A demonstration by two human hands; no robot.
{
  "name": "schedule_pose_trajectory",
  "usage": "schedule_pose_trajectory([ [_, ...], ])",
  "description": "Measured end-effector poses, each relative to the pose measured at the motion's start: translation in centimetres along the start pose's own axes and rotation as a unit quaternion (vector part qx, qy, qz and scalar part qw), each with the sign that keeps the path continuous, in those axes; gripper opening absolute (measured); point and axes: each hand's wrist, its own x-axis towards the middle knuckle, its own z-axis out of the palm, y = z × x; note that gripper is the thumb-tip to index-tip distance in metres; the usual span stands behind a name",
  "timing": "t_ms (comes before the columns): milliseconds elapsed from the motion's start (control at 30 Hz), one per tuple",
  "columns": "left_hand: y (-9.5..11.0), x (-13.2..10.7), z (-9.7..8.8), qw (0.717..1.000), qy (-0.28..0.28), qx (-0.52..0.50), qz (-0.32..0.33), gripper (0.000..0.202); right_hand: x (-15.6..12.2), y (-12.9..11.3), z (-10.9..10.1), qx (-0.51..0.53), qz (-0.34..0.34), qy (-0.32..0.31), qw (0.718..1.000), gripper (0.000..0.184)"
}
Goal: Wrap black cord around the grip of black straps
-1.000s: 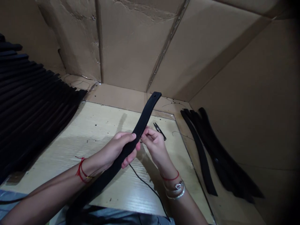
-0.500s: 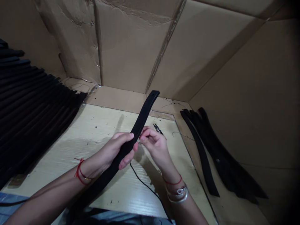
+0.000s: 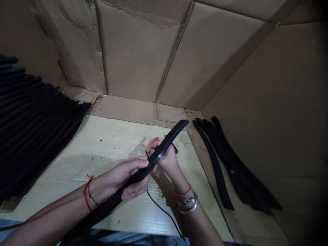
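A long, slightly curved black strip [image 3: 169, 139] runs from the lower left up to the middle, tilted on its edge. My left hand [image 3: 128, 174] is wrapped round it, thumb on top and fingers beneath. Beyond the strip, my right hand [image 3: 167, 160] has its fingers pinched on a thin black cord [image 3: 164, 209], which bends up by the strip's left side and trails down to the table's front edge. The strip covers part of the right hand's fingers. Small black snips [image 3: 175, 147] lie on the table, partly hidden behind the strip.
Many black strips [image 3: 33, 130] are stacked in rows at the left. Several more strips [image 3: 238, 167] lie at the right against cardboard walls [image 3: 138, 51]. The pale wooden table [image 3: 107, 136] carries small dark scraps. Loose threads lie along its far edge.
The strip has been turned onto its edge, its far end swinging right and down. My right hand has moved behind it, and the cord now shows at the strip's left side.
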Motion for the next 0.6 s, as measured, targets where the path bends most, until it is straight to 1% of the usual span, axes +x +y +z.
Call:
schedule_pose_trajectory([
  [67, 0.0, -0.2, 0.4, 1.000, -0.015, 0.006, 0.007, 0.020, 0.5, -0.2, -1.8, -0.031, 0.012, 0.011, 0.999, 0.009],
  [100, 0.0, -0.3, 0.6, 1.000, -0.012, 0.010, 0.005, 0.019, 1.0, -0.5, -3.0, -0.049, 0.020, 0.014, 0.999, 0.008],
  [167, -0.4, -0.3, 0.9, 1.000, -0.006, 0.018, -0.018, 0.019, 2.4, -1.7, -5.8, -0.085, 0.033, 0.013, 0.996, 0.008],
  [200, -0.8, -0.3, 1.0, 0.999, 0.001, 0.023, -0.040, 0.019, 3.2, -2.6, -7.2, -0.101, 0.037, 0.007, 0.994, 0.007],
  [267, -1.7, 0.0, 1.1, 0.995, 0.020, 0.040, -0.087, 0.020, 5.0, -5.0, -9.5, -0.131, 0.055, -0.037, 0.989, 0.011],
  [333, -2.5, 0.4, 1.0, 0.989, 0.048, 0.068, -0.121, 0.026, 6.3, -8.1, -10.8, -0.187, 0.063, -0.109, 0.974, 0.016],
  [400, -2.7, 0.9, 0.5, 0.983, 0.091, 0.111, -0.116, 0.032, 6.3, -11.2, -10.7, -0.233, 0.054, -0.155, 0.959, 0.017],
  [467, -2.1, 1.3, -0.2, 0.976, 0.141, 0.147, -0.078, 0.032, 4.9, -13.5, -9.4, -0.242, 0.028, -0.153, 0.958, 0.020],
  [533, -0.8, 1.5, -1.1, 0.970, 0.184, 0.160, -0.025, 0.028, 2.3, -14.4, -7.6, -0.224, 0.033, -0.171, 0.959, 0.022],
  [600, 0.7, 1.4, -2.0, 0.961, 0.220, 0.168, 0.027, 0.023, -0.5, -13.7, -5.9, -0.190, 0.072, -0.205, 0.957, 0.027],
])
